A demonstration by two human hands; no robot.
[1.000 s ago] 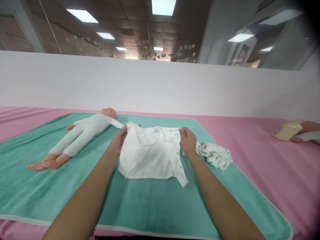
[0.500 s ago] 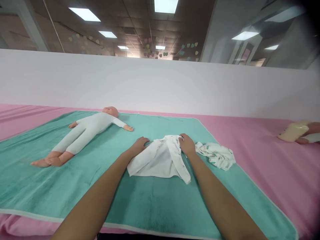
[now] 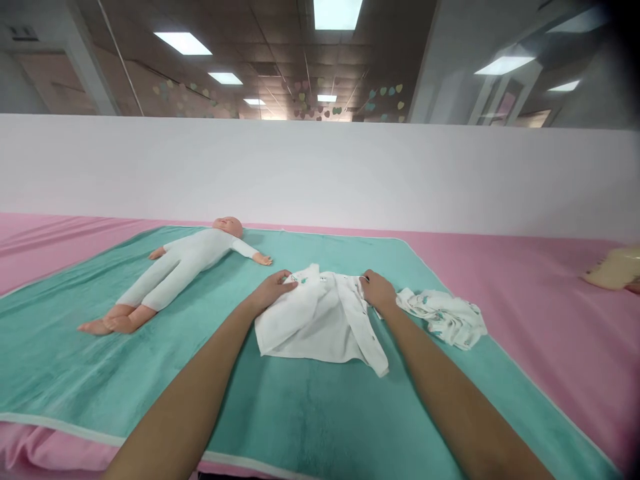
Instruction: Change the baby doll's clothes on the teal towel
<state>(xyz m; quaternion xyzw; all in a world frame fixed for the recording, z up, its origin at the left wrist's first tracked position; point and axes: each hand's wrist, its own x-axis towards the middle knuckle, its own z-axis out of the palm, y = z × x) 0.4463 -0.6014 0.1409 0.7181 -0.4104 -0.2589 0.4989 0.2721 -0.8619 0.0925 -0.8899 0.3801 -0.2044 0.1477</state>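
Note:
A small white baby shirt [image 3: 320, 327] lies spread on the green blanket [image 3: 320, 413], its front opened and its collar pointing away from me. My left hand [image 3: 274, 291] pinches the shirt's upper left part, where a bit of green print shows. At the upper right, my right hand [image 3: 379, 291] grips the shirt near the shoulder; its fingertips are partly hidden. Just right of that hand rests a crumpled white printed garment [image 3: 445, 318]. A baby doll [image 3: 193, 257] in a white bodysuit lies on its back to the left, head toward the wall.
Pink cloth [image 3: 540, 300] covers the surface under and around the blanket. A low white wall [image 3: 320, 177] runs along the back, with glass above it. At the far right edge is a beige object [image 3: 613, 268], partly cut off.
My left hand has closed on the shirt's upper left edge and lifted a fold of it, so printed fabric shows. The right hand stays at the shoulder. The view has swung slightly left.

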